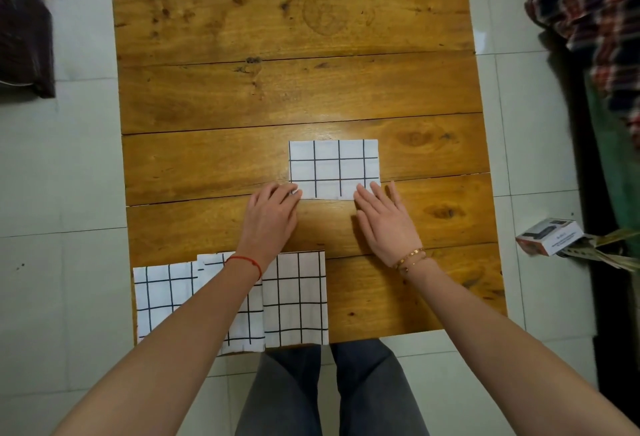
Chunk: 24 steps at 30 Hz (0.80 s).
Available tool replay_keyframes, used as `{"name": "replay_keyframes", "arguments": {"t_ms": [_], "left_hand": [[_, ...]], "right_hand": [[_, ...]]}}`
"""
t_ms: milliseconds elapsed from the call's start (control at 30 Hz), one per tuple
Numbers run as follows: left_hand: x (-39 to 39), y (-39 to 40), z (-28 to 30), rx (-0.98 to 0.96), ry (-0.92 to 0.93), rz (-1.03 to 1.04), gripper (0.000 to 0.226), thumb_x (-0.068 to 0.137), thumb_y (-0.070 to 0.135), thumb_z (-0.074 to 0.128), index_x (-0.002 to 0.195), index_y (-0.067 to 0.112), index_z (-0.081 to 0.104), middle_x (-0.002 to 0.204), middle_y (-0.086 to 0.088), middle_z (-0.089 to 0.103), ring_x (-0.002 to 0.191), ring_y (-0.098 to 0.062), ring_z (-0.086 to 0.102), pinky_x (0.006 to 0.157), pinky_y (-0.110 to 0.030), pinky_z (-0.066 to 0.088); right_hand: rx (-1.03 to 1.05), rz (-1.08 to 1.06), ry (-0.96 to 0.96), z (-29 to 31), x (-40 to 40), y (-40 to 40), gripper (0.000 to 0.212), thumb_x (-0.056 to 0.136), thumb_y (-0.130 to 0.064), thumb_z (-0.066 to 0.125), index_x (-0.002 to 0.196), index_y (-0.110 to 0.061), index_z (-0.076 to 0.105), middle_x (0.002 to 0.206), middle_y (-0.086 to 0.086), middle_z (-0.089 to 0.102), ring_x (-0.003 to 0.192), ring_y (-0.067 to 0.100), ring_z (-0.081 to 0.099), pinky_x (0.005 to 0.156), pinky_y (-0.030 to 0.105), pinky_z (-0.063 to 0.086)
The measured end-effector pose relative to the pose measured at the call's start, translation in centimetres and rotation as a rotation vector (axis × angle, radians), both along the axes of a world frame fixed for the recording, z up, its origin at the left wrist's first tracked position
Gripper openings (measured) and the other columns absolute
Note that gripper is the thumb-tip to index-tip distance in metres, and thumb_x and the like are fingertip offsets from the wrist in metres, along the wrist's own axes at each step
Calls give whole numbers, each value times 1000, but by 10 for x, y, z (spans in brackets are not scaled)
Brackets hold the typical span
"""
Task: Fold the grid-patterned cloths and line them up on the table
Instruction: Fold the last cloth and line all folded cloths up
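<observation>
Both forearms reach out over the wooden table (242,96); left hand (268,217) curls its fingertips on the near left corner of the folded cloth (334,169), right hand (384,219) lies flat, fingers straight, on its near right corner; three folded cloths (294,297) line the near left edge; far planks bare; pale tiled floor (86,176) around.

Both hands (273,214) (382,219) touch the folded cloth's (334,167) near corners.

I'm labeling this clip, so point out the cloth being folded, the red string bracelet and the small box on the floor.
cloth being folded (334,167), head view, its middle.
red string bracelet (246,260), head view, strand across left wrist.
small box (550,235), head view, top face.
</observation>
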<state>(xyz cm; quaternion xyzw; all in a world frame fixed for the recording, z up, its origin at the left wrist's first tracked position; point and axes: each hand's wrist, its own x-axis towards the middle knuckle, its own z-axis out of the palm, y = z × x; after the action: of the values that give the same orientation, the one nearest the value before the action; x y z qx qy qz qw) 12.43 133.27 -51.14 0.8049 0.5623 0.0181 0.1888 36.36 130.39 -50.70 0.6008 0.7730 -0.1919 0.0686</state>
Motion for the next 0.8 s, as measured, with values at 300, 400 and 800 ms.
{"name": "replay_keyframes", "arguments": {"t_ms": [300,400,800], "left_hand": [[19,27,11,-212,-69,546,27,88,35,64,104,15,57,95,6,47,96,-17,53,87,-38,48],[24,32,8,-232,-62,609,20,87,31,65,97,15,58,92,5,47,93,-19,55,82,-38,50],[30,46,11,-319,-357,713,7,83,14,63,85,15,57,83,1,61,71,-13,57,59,-23,46]], "right_hand": [[169,-269,60,12,-24,109,27,94,-14,46,118,-14,57,117,5,59,108,25,48,87,34,39],[100,-231,-17,4,-28,128,29,87,-4,49,114,-13,56,116,8,57,109,28,46,85,35,36],[-118,-510,253,5,-8,103,12,84,-8,51,95,-8,56,91,7,55,81,23,52,68,32,45]]}}
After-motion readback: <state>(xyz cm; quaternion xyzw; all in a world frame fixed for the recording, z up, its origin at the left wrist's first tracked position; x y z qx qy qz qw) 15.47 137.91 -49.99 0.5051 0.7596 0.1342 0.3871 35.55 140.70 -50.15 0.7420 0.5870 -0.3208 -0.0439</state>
